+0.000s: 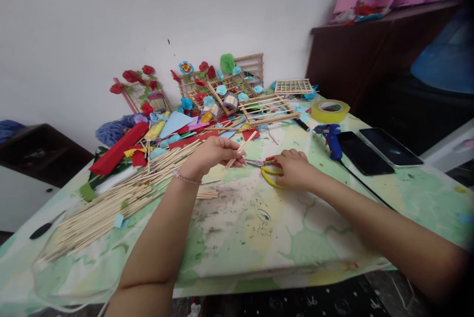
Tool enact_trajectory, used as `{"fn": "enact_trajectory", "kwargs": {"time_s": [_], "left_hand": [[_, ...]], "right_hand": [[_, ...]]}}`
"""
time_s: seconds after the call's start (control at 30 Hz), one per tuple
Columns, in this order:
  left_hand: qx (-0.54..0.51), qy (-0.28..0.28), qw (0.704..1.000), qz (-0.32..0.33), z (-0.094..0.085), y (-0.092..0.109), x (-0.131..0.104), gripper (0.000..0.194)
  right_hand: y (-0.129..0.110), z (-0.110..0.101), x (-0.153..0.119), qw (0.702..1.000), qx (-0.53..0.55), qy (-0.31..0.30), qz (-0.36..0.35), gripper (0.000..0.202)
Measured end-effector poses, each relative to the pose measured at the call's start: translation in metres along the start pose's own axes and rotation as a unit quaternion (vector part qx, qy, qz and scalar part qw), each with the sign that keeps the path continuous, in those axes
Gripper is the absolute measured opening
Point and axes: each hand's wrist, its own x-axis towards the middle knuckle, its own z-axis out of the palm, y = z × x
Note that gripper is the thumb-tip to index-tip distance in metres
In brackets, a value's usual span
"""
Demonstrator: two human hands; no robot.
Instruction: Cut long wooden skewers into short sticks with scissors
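My left hand (218,153), a bracelet at its wrist, pinches a few short thin wooden sticks (249,142) above the middle of the table. My right hand (293,169) is closed around the yellow and red handles of a pair of pliers (272,177). The metal jaws point left and come close to the fingertips of my left hand. Whether the jaws touch the sticks, I cannot tell. Left of my left forearm lies a large heap of long wooden sticks (107,213).
A blue glue gun (333,141) with a black cord, two phones (366,153) and a tape roll (329,110) lie on the right. Stick frames (268,109), red paper flowers (131,76) and coloured paper scraps (176,123) crowd the back. A black-handled tool (41,230) lies far left.
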Motion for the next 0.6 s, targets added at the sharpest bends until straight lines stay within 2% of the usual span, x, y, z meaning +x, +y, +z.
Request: {"fn": "enact_trajectory", "kwargs": {"time_s": [0.13, 0.23, 0.37, 0.43, 0.53, 0.57, 0.6], "left_hand": [[0.001, 0.016, 1.0, -0.019, 0.0, 0.002, -0.001, 0.026], [-0.013, 0.026, 0.999, -0.03, -0.003, 0.004, -0.002, 0.026], [-0.049, 0.043, 0.998, -0.022, -0.01, 0.004, -0.002, 0.023], [-0.056, 0.045, 0.997, -0.018, -0.013, 0.004, -0.003, 0.023], [-0.052, 0.049, 0.997, -0.022, -0.014, 0.005, -0.003, 0.024], [-0.052, 0.053, 0.997, -0.024, -0.014, 0.006, -0.004, 0.025], [-0.053, 0.06, 0.996, -0.026, -0.014, 0.008, -0.005, 0.026]], "right_hand": [[-0.003, 0.002, 0.02, 0.998, 0.05, -0.031, 0.017, 0.053], [0.004, 0.004, 0.034, 0.989, 0.138, -0.027, 0.047, 0.036], [0.018, 0.006, 0.041, 0.97, 0.239, -0.013, 0.035, 0.023], [0.022, 0.007, 0.037, 0.929, 0.369, -0.012, 0.005, 0.025], [0.024, 0.006, 0.026, 0.808, 0.586, -0.031, -0.052, 0.037], [0.024, 0.004, 0.022, 0.786, 0.613, -0.044, -0.073, 0.041], [0.023, 0.002, 0.018, 0.785, 0.611, -0.056, -0.089, 0.042]]}}
